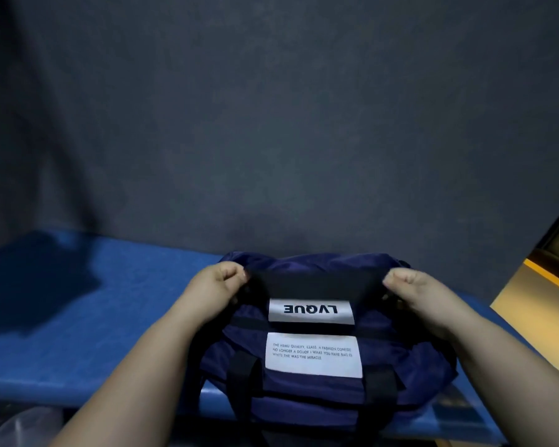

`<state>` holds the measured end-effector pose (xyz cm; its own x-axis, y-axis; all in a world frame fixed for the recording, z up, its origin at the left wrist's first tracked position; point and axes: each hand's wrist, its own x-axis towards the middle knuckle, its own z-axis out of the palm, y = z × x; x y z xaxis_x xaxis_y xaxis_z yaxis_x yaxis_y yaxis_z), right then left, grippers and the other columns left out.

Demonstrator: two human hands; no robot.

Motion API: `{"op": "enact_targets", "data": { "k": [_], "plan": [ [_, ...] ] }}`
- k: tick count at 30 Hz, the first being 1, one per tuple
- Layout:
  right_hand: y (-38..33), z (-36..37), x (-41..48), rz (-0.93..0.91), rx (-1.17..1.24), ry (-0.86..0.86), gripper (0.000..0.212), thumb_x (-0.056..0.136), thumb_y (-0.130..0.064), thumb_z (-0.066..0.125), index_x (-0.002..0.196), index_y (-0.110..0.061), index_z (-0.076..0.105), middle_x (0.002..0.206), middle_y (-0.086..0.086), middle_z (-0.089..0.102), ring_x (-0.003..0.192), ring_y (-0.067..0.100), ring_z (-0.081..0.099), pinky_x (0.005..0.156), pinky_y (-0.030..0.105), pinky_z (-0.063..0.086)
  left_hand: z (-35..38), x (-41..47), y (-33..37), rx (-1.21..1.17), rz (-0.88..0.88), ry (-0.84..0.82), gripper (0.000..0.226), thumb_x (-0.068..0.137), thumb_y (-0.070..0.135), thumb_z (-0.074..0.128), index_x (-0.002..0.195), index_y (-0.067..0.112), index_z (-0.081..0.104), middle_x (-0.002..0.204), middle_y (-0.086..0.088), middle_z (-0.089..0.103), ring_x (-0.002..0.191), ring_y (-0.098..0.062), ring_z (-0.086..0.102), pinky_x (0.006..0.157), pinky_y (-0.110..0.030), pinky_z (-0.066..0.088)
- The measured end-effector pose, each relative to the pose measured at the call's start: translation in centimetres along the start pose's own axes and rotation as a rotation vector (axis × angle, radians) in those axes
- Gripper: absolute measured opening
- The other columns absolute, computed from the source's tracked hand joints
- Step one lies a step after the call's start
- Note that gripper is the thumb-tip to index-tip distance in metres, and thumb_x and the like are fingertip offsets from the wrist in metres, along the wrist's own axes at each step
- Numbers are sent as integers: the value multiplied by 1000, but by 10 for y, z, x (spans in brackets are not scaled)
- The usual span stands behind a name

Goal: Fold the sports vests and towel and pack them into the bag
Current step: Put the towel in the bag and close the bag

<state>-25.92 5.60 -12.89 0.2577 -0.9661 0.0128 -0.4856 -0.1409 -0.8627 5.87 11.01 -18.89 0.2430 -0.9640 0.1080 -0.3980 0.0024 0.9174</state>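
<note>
Bag [304, 411]: long axis left-right, logo upside down.
Left hand [218, 287]: pinches its top edge.
Right hand [417, 293]: likewise, well apart.

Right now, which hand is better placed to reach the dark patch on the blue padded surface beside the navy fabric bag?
Left, probably. The left hand pinches the black band at its left end, nearest the dark patch; the right hand would cross the navy fabric bag.

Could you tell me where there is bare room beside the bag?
Blue surface is bare left of the navy bag, up to a dark patch; right of it, a narrow strip. The left hand and right hand grip its crowded top.
</note>
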Motion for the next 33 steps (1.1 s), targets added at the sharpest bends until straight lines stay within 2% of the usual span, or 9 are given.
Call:
{"op": "enact_targets", "data": {
  "k": [3,7,10,12,16,20,25,29,33],
  "plan": [
    [1,7,20,143,-216,134,43,101,-38,46,66,-14,51,64,4,57,54,17,45,51,28,33,10,8,-6,141,-135,95,34,94,37,58,70,13,52,62,1,54,58,-15,50,58,-27,40],
    [13,21,38,246,-536,190,36,99,-41,49,70,-19,51,89,8,61,85,24,56,72,29,40,16,8,-7,330,-173,157,27,91,44,59,82,22,47,79,5,62,78,-16,57,67,-32,44],
    [15,23,32,147,-480,309,18,94,-36,59,95,-20,51,90,1,61,93,26,58,75,29,37,10,6,-7,237,-38,125,22,90,32,65,86,21,47,72,8,56,68,-11,53,63,-29,40],
    [15,22,19,-56,-417,325,13,90,-25,66,92,-25,53,85,-1,59,81,20,57,70,25,38,0,1,-5,102,85,18,18,86,17,71,81,21,55,64,12,52,59,-5,46,61,-22,38],
    [11,13,-23,-342,-319,24,22,76,-16,81,70,-33,69,79,-3,61,73,10,58,73,15,43,-22,-18,-3,-75,151,-435,24,76,0,78,73,24,72,69,9,61,66,-3,52,66,-17,42],
    [9,9,-53,-216,-238,-485,12,69,-26,84,75,-32,76,86,-6,69,76,5,61,74,19,47,-26,-33,-14,219,148,-744,40,72,9,82,87,45,73,105,15,69,99,-1,61,95,-18,43],
    [11,6,-65,-161,-467,-657,41,74,-13,83,91,-48,73,102,-24,61,96,-4,57,88,11,39,-17,-40,-24,533,317,-758,67,70,17,83,101,68,52,121,33,50,120,2,39,107,-12,24],
    [10,7,-73,-130,-606,-685,49,74,-7,80,106,-43,68,117,-16,52,107,-10,49,91,2,31,-10,-47,-33,651,360,-733,80,68,24,83,89,87,38,117,40,41,121,2,32,113,-22,18],
    [13,12,-78,-147,-622,-606,47,74,-9,82,103,-44,68,115,-14,51,107,-11,44,90,0,30,-9,-49,-39,576,380,-636,81,68,28,85,91,89,36,114,38,48,118,2,37,113,-26,20]
  ]
}}
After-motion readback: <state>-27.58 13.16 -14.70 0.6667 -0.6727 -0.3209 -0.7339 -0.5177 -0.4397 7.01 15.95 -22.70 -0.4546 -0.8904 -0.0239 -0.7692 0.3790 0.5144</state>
